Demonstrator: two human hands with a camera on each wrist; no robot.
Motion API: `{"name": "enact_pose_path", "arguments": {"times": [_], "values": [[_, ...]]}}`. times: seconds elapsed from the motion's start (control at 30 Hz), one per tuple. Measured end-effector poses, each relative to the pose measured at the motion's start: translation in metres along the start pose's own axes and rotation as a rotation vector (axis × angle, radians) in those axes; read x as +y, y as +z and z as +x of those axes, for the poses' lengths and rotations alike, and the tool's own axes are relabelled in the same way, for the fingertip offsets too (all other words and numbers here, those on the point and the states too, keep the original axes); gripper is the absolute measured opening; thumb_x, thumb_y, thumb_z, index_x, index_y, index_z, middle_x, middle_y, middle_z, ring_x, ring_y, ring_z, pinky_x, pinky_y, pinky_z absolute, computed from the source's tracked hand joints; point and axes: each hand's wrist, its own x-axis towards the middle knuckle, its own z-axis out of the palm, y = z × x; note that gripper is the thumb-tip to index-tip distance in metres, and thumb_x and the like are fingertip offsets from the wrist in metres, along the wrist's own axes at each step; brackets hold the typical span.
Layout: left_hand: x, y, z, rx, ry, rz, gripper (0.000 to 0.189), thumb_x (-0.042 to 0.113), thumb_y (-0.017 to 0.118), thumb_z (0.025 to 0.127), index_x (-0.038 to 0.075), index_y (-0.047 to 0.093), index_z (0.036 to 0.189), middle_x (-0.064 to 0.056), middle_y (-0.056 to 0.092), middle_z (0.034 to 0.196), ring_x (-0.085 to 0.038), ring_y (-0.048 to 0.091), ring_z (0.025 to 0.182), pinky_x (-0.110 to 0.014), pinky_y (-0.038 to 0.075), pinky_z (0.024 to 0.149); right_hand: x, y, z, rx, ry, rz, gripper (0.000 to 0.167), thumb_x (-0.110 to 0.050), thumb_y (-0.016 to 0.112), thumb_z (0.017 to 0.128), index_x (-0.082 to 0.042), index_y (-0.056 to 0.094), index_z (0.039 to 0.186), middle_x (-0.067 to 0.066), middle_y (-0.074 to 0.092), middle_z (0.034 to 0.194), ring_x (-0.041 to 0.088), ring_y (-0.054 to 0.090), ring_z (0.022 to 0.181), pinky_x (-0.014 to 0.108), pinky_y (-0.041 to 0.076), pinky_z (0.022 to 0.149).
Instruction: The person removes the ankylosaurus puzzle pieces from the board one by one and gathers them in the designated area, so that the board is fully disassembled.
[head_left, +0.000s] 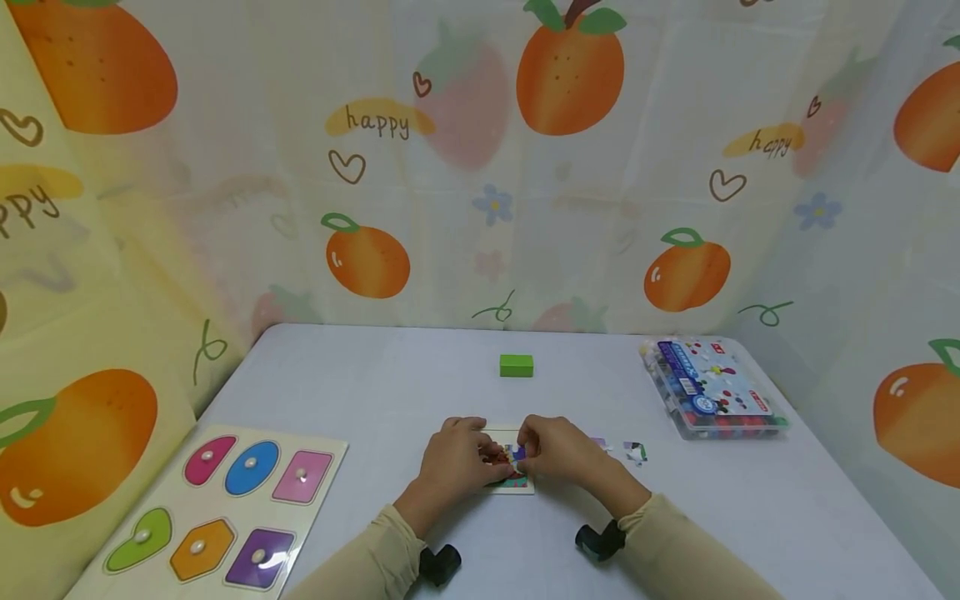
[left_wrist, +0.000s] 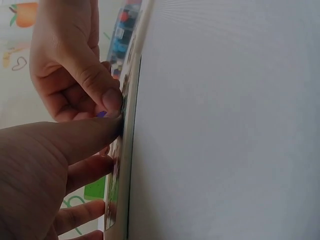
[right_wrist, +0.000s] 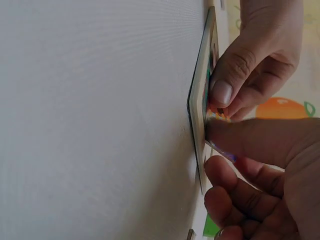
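Note:
A small jigsaw board (head_left: 517, 490) with a pale frame lies flat on the table, its colourful picture partly covered by both hands. My left hand (head_left: 457, 457) rests over its left side; in the left wrist view the thumb and spread fingers touch the picture's surface. On the right side, my right hand (head_left: 561, 450) pinches a jigsaw piece with purple on it (right_wrist: 229, 155) between thumb and fingers. That piece is tilted, one edge down at the board. Loose jigsaw pieces (head_left: 635, 452) lie right of the board, some partly behind the right hand.
A shape board with coloured knobbed pieces (head_left: 306, 454) lies at the left. Behind the jigsaw sits a green block (head_left: 516, 366). A clear plastic case (head_left: 716, 390) with a printed label stands at the back right. Patterned curtain (head_left: 495, 250) surrounds the white table (head_left: 390, 367).

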Motion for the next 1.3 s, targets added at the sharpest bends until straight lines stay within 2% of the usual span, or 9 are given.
{"name": "enact_pose_path", "arguments": {"times": [0.3, 0.5, 0.6, 0.7, 0.97, 1.1, 1.3], "values": [[-0.001, 0.002, 0.000, -0.009, 0.004, -0.016, 0.027, 0.050, 0.084, 0.071, 0.025, 0.077, 0.079, -0.007, 0.062, 0.125, -0.032, 0.051, 0.120, -0.053, 0.045, 0.091, 0.000, 0.004, -0.002, 0.049, -0.010, 0.058, 0.026, -0.008, 0.082, 0.075, -0.010, 0.065, 0.096, -0.009, 0.056, 0.072, 0.007, 0.052, 0.065, 0.026, 0.046, 0.058], [-0.001, 0.002, -0.001, 0.003, 0.016, -0.014, 0.028, 0.051, 0.084, 0.070, 0.025, 0.076, 0.078, -0.006, 0.063, 0.124, -0.031, 0.052, 0.118, -0.052, 0.046, 0.089, 0.004, -0.006, -0.009, 0.060, 0.053, 0.013, 0.025, -0.012, 0.081, 0.075, -0.011, 0.067, 0.096, -0.006, 0.058, 0.079, 0.010, 0.052, 0.070, 0.027, 0.046, 0.062], [-0.001, 0.002, -0.002, 0.011, 0.018, -0.021, 0.027, 0.050, 0.084, 0.070, 0.026, 0.075, 0.078, -0.006, 0.063, 0.124, -0.030, 0.052, 0.118, -0.051, 0.046, 0.089, 0.013, -0.018, -0.024, 0.064, 0.097, 0.006, 0.024, -0.014, 0.082, 0.075, -0.012, 0.069, 0.096, -0.006, 0.059, 0.081, 0.011, 0.051, 0.071, 0.029, 0.046, 0.062], [-0.001, 0.003, -0.002, 0.007, 0.017, -0.012, 0.027, 0.051, 0.083, 0.071, 0.027, 0.074, 0.080, -0.006, 0.063, 0.124, -0.030, 0.052, 0.118, -0.050, 0.045, 0.089, 0.031, -0.033, -0.046, 0.055, 0.136, -0.005, 0.024, -0.017, 0.082, 0.075, -0.015, 0.071, 0.096, -0.008, 0.057, 0.082, 0.011, 0.051, 0.073, 0.028, 0.047, 0.063], [0.000, 0.003, 0.002, -0.007, 0.016, 0.027, 0.029, 0.053, 0.082, 0.071, 0.029, 0.071, 0.084, -0.006, 0.062, 0.124, -0.031, 0.051, 0.118, -0.050, 0.045, 0.089, 0.078, -0.066, -0.107, 0.005, 0.149, -0.007, 0.024, -0.028, 0.084, 0.077, -0.020, 0.071, 0.095, -0.010, 0.054, 0.077, 0.010, 0.048, 0.070, 0.026, 0.042, 0.059], [0.000, 0.002, 0.002, -0.014, 0.021, 0.035, 0.029, 0.053, 0.081, 0.073, 0.029, 0.071, 0.085, -0.006, 0.061, 0.125, -0.031, 0.050, 0.118, -0.050, 0.045, 0.089, 0.090, -0.072, -0.120, -0.003, 0.177, 0.013, 0.026, -0.031, 0.084, 0.076, -0.020, 0.071, 0.095, -0.009, 0.053, 0.076, 0.010, 0.048, 0.070, 0.026, 0.041, 0.060], [0.001, 0.002, 0.001, -0.039, 0.012, 0.035, 0.031, 0.053, 0.080, 0.074, 0.027, 0.071, 0.088, -0.007, 0.060, 0.127, -0.032, 0.049, 0.120, -0.052, 0.043, 0.092, 0.099, -0.074, -0.124, -0.012, 0.216, 0.025, 0.025, -0.028, 0.085, 0.075, -0.021, 0.071, 0.094, -0.006, 0.053, 0.075, 0.012, 0.048, 0.070, 0.027, 0.040, 0.059]]}}
